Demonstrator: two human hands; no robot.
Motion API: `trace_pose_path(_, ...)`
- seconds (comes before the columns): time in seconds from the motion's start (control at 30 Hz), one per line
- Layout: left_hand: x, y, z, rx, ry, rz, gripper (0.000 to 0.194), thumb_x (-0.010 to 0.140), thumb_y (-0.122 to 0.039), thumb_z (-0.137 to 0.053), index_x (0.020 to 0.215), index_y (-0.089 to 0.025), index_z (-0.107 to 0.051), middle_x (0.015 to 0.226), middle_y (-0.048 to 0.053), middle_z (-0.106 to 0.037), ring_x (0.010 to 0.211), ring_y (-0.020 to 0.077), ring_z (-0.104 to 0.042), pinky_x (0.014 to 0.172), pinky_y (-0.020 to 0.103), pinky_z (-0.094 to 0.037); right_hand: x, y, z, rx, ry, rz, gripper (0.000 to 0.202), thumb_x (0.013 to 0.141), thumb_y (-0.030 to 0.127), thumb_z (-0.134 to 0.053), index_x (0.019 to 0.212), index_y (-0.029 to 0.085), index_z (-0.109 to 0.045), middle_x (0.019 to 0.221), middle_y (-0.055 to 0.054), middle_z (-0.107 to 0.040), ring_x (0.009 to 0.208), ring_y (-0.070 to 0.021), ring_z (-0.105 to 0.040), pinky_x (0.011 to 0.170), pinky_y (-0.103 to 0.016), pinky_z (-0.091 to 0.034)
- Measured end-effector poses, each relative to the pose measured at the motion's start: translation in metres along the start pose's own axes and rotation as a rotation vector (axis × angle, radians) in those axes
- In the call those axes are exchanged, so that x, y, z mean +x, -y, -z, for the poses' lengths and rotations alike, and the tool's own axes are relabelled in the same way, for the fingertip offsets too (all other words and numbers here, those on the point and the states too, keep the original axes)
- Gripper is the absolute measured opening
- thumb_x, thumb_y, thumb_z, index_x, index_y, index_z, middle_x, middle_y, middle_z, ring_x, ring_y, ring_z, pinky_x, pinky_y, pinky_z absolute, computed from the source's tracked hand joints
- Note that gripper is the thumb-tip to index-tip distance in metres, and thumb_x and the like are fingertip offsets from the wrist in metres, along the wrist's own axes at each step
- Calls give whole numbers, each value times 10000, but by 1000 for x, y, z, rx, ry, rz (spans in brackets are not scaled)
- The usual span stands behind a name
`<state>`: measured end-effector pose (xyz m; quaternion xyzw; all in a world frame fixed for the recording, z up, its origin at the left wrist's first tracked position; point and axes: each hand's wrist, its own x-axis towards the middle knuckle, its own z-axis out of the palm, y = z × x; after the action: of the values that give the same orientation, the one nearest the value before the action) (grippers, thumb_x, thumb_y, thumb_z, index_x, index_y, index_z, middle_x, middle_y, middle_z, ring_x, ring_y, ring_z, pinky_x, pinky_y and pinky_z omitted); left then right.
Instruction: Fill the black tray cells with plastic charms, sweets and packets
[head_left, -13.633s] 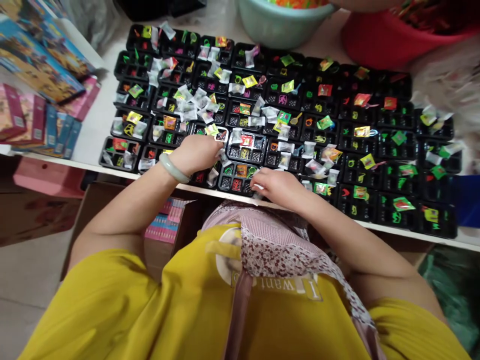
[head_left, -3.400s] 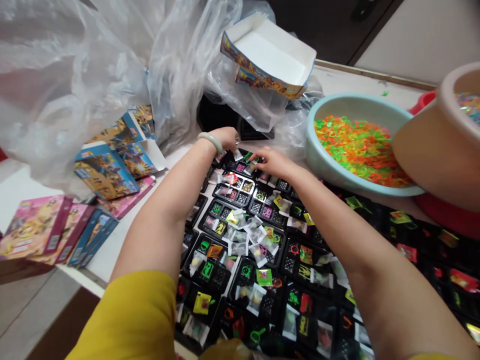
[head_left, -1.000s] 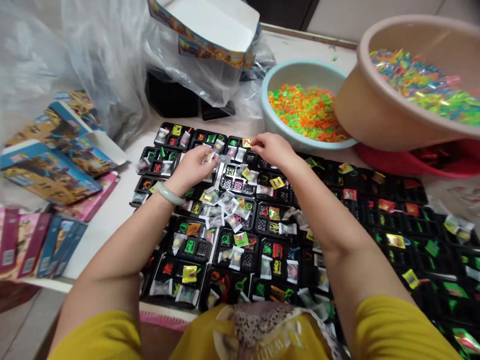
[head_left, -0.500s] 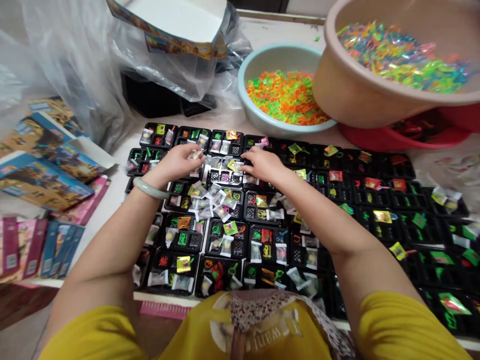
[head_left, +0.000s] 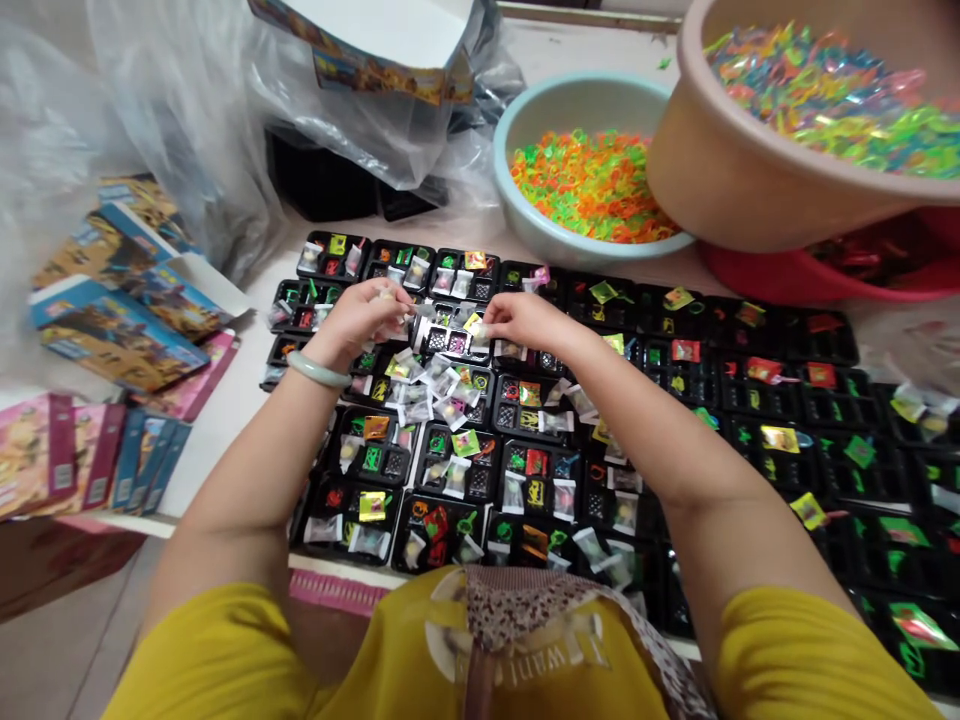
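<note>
My left hand point(head_left: 367, 318) is curled around wrapped candies point(head_left: 387, 294) in clear and white wrappers, above the back-left trays. My right hand point(head_left: 525, 322) has its fingertips pinched on a wrapped candy point(head_left: 480, 330), over a black compartment tray point(head_left: 448, 342) that lies between both hands. Just in front of that tray is a loose heap of wrapped candies point(head_left: 431, 390). Around the hands, rows of black trays hold small coloured plastic pieces, candies and bright square packets, such as a yellow-green packet point(head_left: 465, 443). My fingers hide part of what they grip.
A light-blue basin point(head_left: 517, 215) of orange and green plastic pieces stands behind the trays. Beside it, a beige tub point(head_left: 705, 200) overlaps a red basin point(head_left: 739, 270). Printed boxes point(head_left: 120, 335) lie at the left, with clear plastic bags point(head_left: 187, 120) and an open carton point(head_left: 390, 75) behind.
The fingers of my right hand have come together in a pinch at the tray. My left hand stays curled around its candies. The whole view has shifted slightly.
</note>
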<state>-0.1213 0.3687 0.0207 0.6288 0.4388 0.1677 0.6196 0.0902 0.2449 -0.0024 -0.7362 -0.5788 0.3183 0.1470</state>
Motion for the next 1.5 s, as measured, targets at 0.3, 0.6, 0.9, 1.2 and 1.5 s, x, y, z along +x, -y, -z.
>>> trace_pose_path(0.3,-9,4,24,-75,-118,23,200,607,-262,-662,692,-179,-501,515,-42,-480,405,56,-408,368,165,-232,16,29,0,-361,-98,33,279,883,304,-565,1129,205,-652,1157,-117,-638,1009,-278,-618,764,-336,-450)
trace_pose_path(0.6,-43,19,60,-143,-198,26,290,606,-343,-645,749,-220,-425,522,-54,-423,401,64,-348,390,204,-169,38,14,-1,143,-85,107,92,804,196,-621,868,147,-665,808,-35,-677,746,-161,-594,697,-278,-454)
trace_pose_path(0.9,-49,29,58,-76,-204,41,263,626,-326,-650,751,-213,-449,528,-48,-440,409,64,-362,401,207,-220,45,55,-21,-159,-24,115,147,810,203,-617,925,173,-702,951,-71,-706,900,-231,-629,807,-341,-463)
trace_pose_path(1.2,-40,15,16,-27,-77,-3,250,590,-320,-752,696,-195,-563,518,-40,-501,410,64,-404,385,195,-238,-26,-53,56,75,-344,-195,159,798,222,-608,905,140,-693,770,-39,-681,650,-151,-605,660,-284,-486)
trace_pose_path(1.5,34,-32,-110,180,77,-209,112,668,-214,-643,732,-161,-566,564,-25,-523,500,95,-471,494,219,-382,-48,-73,45,457,-380,-283,66,796,161,-613,843,148,-657,684,10,-637,505,-63,-505,532,-181,-436)
